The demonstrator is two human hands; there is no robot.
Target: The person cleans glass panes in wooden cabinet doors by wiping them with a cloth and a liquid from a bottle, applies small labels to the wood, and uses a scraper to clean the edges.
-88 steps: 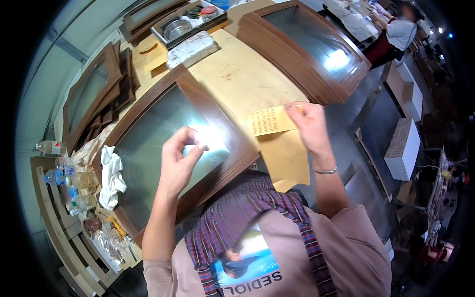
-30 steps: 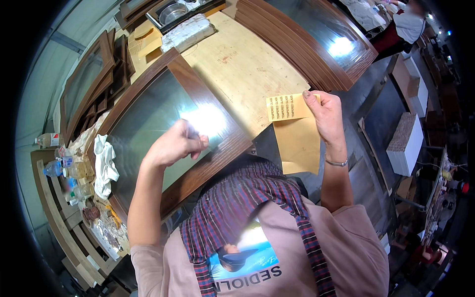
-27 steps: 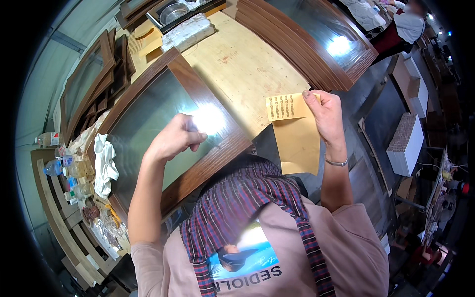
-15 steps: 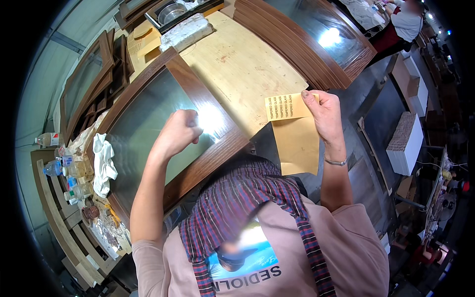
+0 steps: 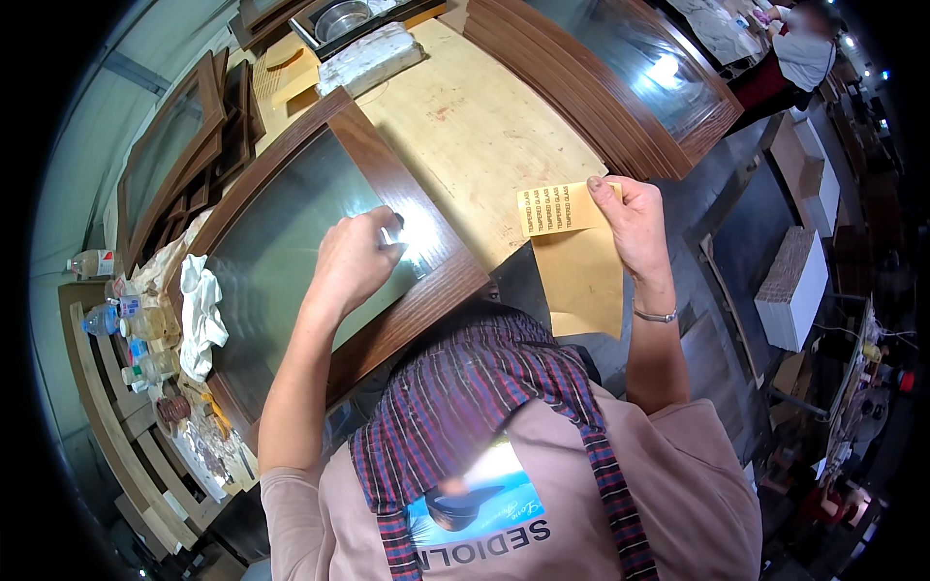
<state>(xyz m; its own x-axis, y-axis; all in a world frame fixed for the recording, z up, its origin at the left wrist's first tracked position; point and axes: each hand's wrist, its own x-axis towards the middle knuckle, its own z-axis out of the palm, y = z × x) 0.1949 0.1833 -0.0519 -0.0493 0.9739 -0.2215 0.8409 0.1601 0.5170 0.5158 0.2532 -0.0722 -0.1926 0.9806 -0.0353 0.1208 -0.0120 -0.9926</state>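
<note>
One yellow-brown sheet (image 5: 581, 276) hangs from the right hand (image 5: 632, 225), which pinches its upper right corner between thumb and bent fingers. The sheet's long axis runs nearly upright, its lower end pointing down toward the person's waist; the upper part faces the camera with five printed lines, and the longer lower part is plain. To its left lies one brown wooden frame (image 5: 392, 179) with one glass pane (image 5: 276, 247), set at a slant, one corner pointing to the far side of the table (image 5: 455, 136). The left hand (image 5: 356, 257) is over the pane beside the frame's right rail, fingers curled narrow; whether it holds anything, or touches the glass, cannot be told. One white cloth (image 5: 201, 320) lies along the frame's left edge, and beyond it stand or lie at least four bottles (image 5: 92, 261). Farther out are one stack of frames (image 5: 562, 97) at the right, its layers too close to count, several leaning frames (image 5: 215, 116) at the left, one white block (image 5: 370, 58) and one co-worker (image 5: 804, 63) at the upper right
</note>
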